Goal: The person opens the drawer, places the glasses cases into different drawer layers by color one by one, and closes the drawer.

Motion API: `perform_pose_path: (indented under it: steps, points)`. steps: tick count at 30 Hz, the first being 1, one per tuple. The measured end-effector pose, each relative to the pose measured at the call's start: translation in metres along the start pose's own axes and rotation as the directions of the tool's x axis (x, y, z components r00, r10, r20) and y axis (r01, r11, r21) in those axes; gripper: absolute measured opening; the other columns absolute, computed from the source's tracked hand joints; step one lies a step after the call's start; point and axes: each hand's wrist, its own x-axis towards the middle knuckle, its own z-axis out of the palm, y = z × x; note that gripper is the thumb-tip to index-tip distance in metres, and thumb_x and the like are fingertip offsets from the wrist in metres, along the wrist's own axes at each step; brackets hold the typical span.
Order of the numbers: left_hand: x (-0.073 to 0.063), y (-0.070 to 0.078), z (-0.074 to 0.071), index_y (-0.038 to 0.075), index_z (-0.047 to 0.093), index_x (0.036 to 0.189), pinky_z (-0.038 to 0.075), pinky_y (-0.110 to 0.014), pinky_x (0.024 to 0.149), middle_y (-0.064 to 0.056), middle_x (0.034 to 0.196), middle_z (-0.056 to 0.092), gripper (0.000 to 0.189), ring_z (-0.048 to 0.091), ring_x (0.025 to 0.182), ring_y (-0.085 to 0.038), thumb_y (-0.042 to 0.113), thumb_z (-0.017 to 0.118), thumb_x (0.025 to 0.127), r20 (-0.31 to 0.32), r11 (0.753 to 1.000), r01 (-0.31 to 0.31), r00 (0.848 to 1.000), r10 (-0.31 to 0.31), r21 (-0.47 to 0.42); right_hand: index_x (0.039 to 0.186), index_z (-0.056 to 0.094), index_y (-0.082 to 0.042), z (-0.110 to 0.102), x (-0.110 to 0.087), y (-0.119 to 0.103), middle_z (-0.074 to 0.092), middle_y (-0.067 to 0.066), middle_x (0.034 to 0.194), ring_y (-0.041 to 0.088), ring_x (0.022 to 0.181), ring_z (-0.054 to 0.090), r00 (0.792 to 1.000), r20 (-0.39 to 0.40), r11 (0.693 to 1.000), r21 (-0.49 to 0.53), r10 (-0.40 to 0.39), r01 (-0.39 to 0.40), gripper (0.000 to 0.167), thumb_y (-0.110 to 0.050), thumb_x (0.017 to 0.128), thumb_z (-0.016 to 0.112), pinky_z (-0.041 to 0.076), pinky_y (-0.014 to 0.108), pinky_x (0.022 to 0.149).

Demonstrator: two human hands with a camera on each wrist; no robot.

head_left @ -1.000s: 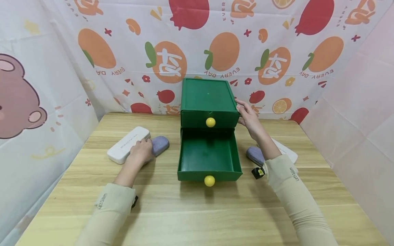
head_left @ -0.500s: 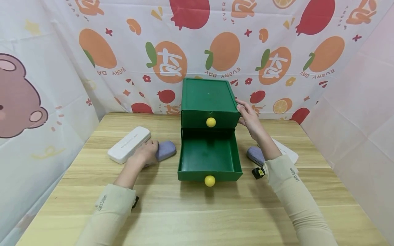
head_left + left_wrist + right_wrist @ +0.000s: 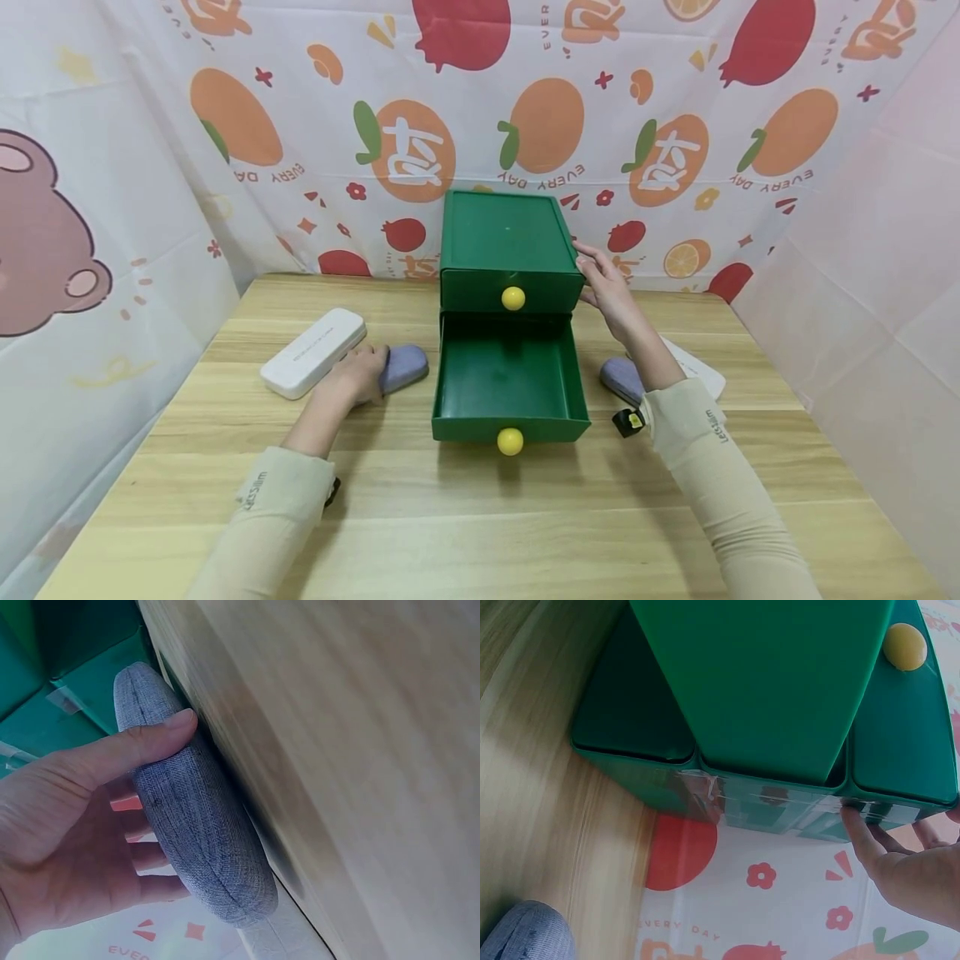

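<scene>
My left hand (image 3: 362,373) grips a blue-grey fabric glasses case (image 3: 406,368) close over the table, left of the green drawer cabinet (image 3: 506,233). In the left wrist view the thumb lies on one side of this case (image 3: 202,832), and the fingers lie along the other. My right hand (image 3: 611,293) touches the upper right side of the cabinet with extended fingers. Three stacked drawers show in the right wrist view. The middle drawer (image 3: 510,379), with a yellow knob (image 3: 510,442), is pulled out and has nothing in it; the top drawer (image 3: 476,292) is closed.
A white glasses case (image 3: 313,353) lies just left of my left hand. Another blue-grey case (image 3: 621,379) and a white case (image 3: 696,371) lie right of the cabinet, partly behind my right forearm. A fruit-print cloth (image 3: 300,208) hangs behind the wooden table (image 3: 465,533).
My left hand has moved the blue-grey glasses case slightly right, away from the white case and toward the cabinet. The right hand and the drawers have stayed in place.
</scene>
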Motion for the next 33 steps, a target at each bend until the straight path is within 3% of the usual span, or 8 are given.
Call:
perform_pose_path:
  steps: [7,12,17,21,33]
  points:
    - [0.0,-0.001,-0.002,-0.013,0.033,0.134,0.035,-0.057,0.09,-0.035,0.126,0.039,0.085,0.038,0.114,-0.05,0.009,0.081,0.067,-0.024,1.0,-0.018,1.0,0.018,0.008,0.144,0.03,-0.011,0.001,0.001,-0.001,0.032,0.015,0.139,0.029,0.122,0.039,1.0,0.007,1.0,0.008,-0.003,0.003,0.047,-0.027,0.1,0.038,0.031,0.05,0.098]
    - [-0.005,-0.003,-0.004,-0.011,0.036,0.133,0.037,-0.056,0.087,-0.033,0.123,0.043,0.087,0.042,0.111,-0.047,0.013,0.083,0.064,-0.087,0.999,-0.044,0.995,0.042,-0.02,0.144,0.029,-0.01,0.001,0.001,-0.001,0.032,0.015,0.139,0.029,0.122,0.039,1.0,0.012,1.0,0.008,-0.003,0.003,0.048,-0.026,0.1,0.038,0.032,0.049,0.098]
    - [-0.014,-0.003,-0.012,-0.005,0.043,0.131,0.042,-0.054,0.077,-0.028,0.114,0.05,0.086,0.048,0.1,-0.042,0.014,0.083,0.057,-0.211,0.996,-0.082,0.975,0.072,-0.037,0.144,0.029,-0.011,0.001,0.0,-0.001,0.033,0.015,0.138,0.03,0.121,0.04,1.0,0.007,1.0,-0.001,-0.003,0.003,0.048,-0.027,0.1,0.038,0.032,0.049,0.097]
    - [-0.021,-0.002,-0.021,-0.002,0.045,0.131,0.042,-0.055,0.071,-0.028,0.115,0.049,0.08,0.047,0.097,-0.043,0.013,0.079,0.06,-0.281,0.996,-0.089,0.956,0.08,-0.018,0.144,0.029,-0.011,0.0,0.001,0.0,0.033,0.016,0.138,0.03,0.12,0.04,1.0,0.004,1.0,-0.011,-0.004,0.004,0.048,-0.027,0.1,0.038,0.032,0.048,0.097]
    - [-0.049,0.012,-0.049,0.0,0.046,0.131,0.039,-0.057,0.075,-0.026,0.115,0.051,0.078,0.046,0.101,-0.043,0.019,0.08,0.064,-0.313,0.995,-0.093,0.944,0.102,0.042,0.144,0.03,-0.011,0.0,0.0,0.0,0.033,0.015,0.138,0.031,0.119,0.041,1.0,0.002,1.0,-0.003,-0.005,0.005,0.048,-0.027,0.1,0.038,0.031,0.049,0.098]
